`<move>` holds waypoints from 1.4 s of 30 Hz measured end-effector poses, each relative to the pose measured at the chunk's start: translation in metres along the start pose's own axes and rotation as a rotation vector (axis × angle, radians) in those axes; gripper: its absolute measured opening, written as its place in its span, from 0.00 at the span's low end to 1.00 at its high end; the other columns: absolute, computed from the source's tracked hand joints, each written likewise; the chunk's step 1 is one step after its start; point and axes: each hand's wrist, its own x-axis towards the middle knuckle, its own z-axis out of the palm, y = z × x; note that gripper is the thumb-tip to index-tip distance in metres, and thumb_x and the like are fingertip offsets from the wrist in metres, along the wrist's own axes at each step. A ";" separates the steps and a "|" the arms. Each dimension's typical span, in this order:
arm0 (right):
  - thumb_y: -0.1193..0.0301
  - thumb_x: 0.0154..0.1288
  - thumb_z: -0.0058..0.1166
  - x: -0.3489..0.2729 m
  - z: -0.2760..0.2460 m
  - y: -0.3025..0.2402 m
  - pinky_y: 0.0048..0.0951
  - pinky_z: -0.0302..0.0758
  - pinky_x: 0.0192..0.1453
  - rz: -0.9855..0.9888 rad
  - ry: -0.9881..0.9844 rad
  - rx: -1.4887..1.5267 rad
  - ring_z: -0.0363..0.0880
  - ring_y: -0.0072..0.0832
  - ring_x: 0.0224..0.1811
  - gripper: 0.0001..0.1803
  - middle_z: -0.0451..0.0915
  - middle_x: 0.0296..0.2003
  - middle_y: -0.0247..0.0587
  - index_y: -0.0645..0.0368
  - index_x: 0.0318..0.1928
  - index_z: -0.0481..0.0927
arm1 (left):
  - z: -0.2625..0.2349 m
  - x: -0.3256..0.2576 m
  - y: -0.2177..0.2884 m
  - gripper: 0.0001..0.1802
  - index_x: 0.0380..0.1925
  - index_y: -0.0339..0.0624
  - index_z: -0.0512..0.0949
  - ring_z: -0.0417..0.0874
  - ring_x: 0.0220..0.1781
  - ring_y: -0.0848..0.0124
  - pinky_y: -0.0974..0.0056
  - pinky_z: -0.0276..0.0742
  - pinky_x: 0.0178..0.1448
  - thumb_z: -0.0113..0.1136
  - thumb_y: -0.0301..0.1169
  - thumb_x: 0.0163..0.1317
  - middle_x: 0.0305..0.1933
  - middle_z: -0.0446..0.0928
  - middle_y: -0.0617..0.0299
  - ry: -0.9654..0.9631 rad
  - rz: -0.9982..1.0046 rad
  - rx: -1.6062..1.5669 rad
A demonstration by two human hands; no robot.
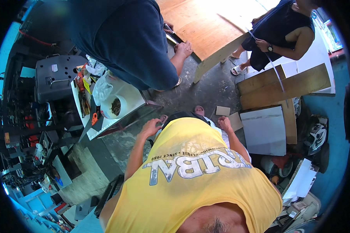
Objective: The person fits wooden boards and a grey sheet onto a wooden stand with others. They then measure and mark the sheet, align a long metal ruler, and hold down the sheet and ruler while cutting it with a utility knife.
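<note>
My left hand [152, 127] hangs beside my left thigh, its fingers loosely curved and slightly apart, with nothing seen in it. On the other side my right hand [224, 124] is low by my right hip, next to the pale shorts; its fingers are partly hidden. My yellow sleeveless shirt [186, 167] fills the lower middle. Ahead, a person in dark clothes [124, 42] bends over a large wooden panel [206, 27], with a hand [183, 48] at its edge. At the far right another person [285, 35] holds a long thin pale strip [273, 66].
To my left stands a white table [132, 99] bearing a white bucket [115, 106], plastic bags and an orange-handled tool [94, 119]. A black case [58, 75] is behind it. Brown boards [287, 89] and a pale panel [263, 132] lie at the right, near a helmet [318, 136].
</note>
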 end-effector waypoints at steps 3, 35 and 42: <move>0.76 0.49 0.49 0.000 0.000 -0.003 0.22 0.69 0.20 -0.006 0.008 -0.042 0.72 0.21 0.20 0.10 0.75 0.20 0.37 0.65 0.34 0.76 | -0.002 0.000 0.002 0.21 0.47 0.46 0.72 0.72 0.52 0.56 0.58 0.68 0.54 0.59 0.37 0.51 0.49 0.72 0.55 -0.017 -0.008 -0.012; 0.72 0.49 0.52 0.001 -0.004 -0.018 0.28 0.75 0.37 0.008 -0.010 -0.162 0.80 0.30 0.31 0.13 0.80 0.28 0.43 0.64 0.37 0.78 | 0.001 0.008 0.002 0.19 0.44 0.43 0.74 0.74 0.49 0.54 0.56 0.70 0.51 0.59 0.34 0.50 0.45 0.74 0.51 0.030 0.081 0.006; 0.70 0.48 0.51 0.002 -0.006 -0.030 0.30 0.74 0.38 0.017 0.032 -0.183 0.80 0.33 0.32 0.14 0.80 0.28 0.45 0.61 0.36 0.79 | -0.006 0.010 0.006 0.20 0.44 0.43 0.74 0.75 0.49 0.55 0.57 0.70 0.52 0.59 0.34 0.50 0.45 0.75 0.51 0.020 0.006 0.002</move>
